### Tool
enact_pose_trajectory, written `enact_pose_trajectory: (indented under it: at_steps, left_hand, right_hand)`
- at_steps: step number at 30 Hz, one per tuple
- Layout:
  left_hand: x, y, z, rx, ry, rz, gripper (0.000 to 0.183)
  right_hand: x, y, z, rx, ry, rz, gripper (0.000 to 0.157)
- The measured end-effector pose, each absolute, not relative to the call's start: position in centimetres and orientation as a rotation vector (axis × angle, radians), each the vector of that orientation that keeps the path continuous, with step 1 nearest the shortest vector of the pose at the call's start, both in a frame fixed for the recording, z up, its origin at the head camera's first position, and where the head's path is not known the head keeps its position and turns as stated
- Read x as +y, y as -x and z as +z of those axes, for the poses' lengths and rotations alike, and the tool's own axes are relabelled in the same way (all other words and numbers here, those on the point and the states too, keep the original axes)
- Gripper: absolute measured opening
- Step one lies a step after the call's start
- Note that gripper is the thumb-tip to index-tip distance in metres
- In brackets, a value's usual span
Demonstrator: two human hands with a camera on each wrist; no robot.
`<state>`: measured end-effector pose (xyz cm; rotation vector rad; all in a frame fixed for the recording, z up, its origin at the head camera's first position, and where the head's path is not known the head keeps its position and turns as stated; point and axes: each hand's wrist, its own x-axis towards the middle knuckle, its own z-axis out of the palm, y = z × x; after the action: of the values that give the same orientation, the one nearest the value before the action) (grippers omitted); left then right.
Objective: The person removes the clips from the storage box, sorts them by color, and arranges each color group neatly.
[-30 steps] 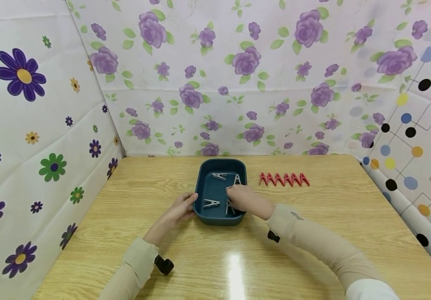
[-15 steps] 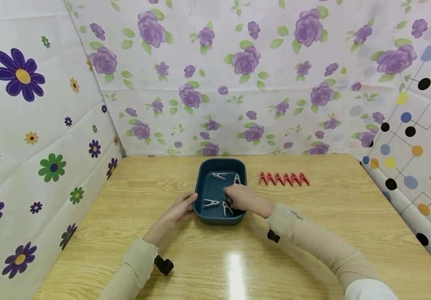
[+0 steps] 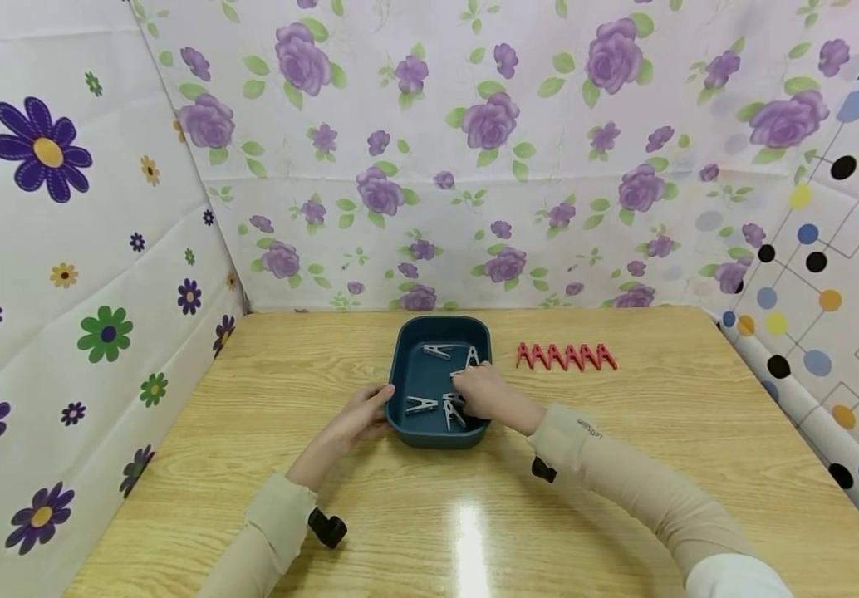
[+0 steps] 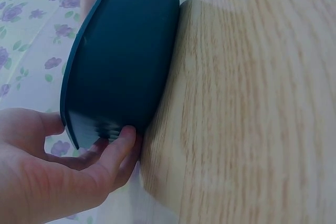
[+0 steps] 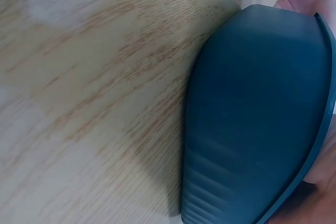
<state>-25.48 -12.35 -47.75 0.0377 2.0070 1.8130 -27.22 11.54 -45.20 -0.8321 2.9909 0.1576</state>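
Note:
A dark teal plastic bin [image 3: 439, 442] stands on the table with several grey clothespins in it. One clothespin [image 3: 437, 352] lies near the far wall, another [image 3: 421, 405] at the near left, and one [image 3: 454, 417] at the near right. My left hand [image 3: 358, 415] holds the bin's left side; in the left wrist view its thumb is at the rim and its fingers press the outer wall. My right hand [image 3: 491, 395] reaches over the right rim into the bin, its fingers bent down among the clothespins. Its fingertips are hidden, so whether they pinch a clothespin does not show.
Several red clothespins [image 3: 566, 357] stand in a row right of the bin on the wooden table [image 3: 624, 465]. Flower-patterned cloth [image 3: 437, 208] hangs behind the table, with patterned sheets at both sides.
My right hand has shifted slightly inside the bin. The near-right clothespin has moved a little left, and part of another now shows beside the fingers. My left hand and the bin have stayed put.

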Motion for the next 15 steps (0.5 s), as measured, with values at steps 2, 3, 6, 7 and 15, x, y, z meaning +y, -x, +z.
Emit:
enact_pose_trajectory:
  at_steps: [2, 3, 6, 7, 15]
  left_hand:
    - [-12.4, 25.5, -47.8, 2.011, -0.032, 1.808, 0.057]
    - [-12.4, 25.6, -47.8, 2.012, -0.030, 1.805, 0.058]
    - [-12.4, 25.7, -47.9, 2.014, -0.038, 1.799, 0.059]
    - [-12.4, 25.7, -47.9, 2.013, -0.039, 1.800, 0.059]
    - [-12.3, 25.4, -47.8, 2.010, -0.044, 1.805, 0.056]
  right_hand:
    - [11.6, 27.4, -45.2, 3.016, 0.874, 0.115, 0.009]
    - [11.7, 27.4, -45.2, 3.029, 0.894, 0.085, 0.009]
    - [12.0, 27.6, -45.3, 3.056, 0.945, -0.022, 0.014]
    - [12.1, 27.7, -45.3, 3.064, 0.959, -0.061, 0.015]
    - [12.9, 27.9, -45.8, 3.121, 1.047, -0.355, 0.019]
